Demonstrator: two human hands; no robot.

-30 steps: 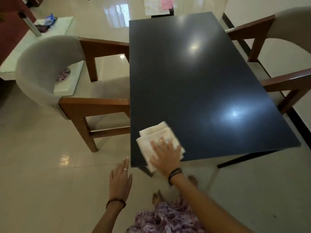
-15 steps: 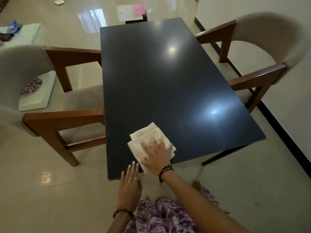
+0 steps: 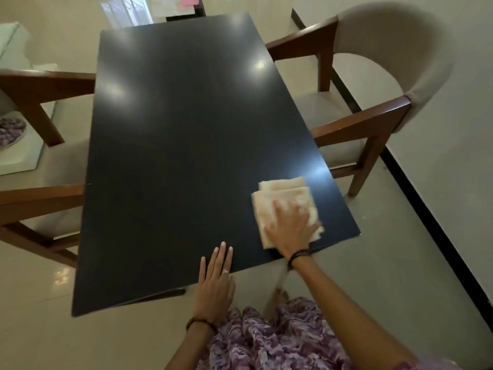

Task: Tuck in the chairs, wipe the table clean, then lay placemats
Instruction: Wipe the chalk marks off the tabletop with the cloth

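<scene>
A dark glossy table [image 3: 186, 145] fills the middle of the view. A folded cream cloth [image 3: 282, 198] lies near its near right corner, and my right hand [image 3: 289, 231] presses flat on it with spread fingers. My left hand [image 3: 214, 279] rests with straight fingers on the table's near edge, left of the cloth. A wooden chair with a beige curved back [image 3: 384, 84] stands at the table's right side, its seat partly under the top. Another such chair [image 3: 40, 193] stands at the left side, partly out of view.
A dark skirting line [image 3: 416, 198] runs along the wall on the right, close behind the right chair. A pale low table [image 3: 18, 156] with a purple object sits on the floor at the left. Pink and white sheets [image 3: 176, 4] lie beyond the table's far end.
My right hand has slid the cloth from the near left part of the table across to the near right corner. My left hand has come up from the air to the table edge.
</scene>
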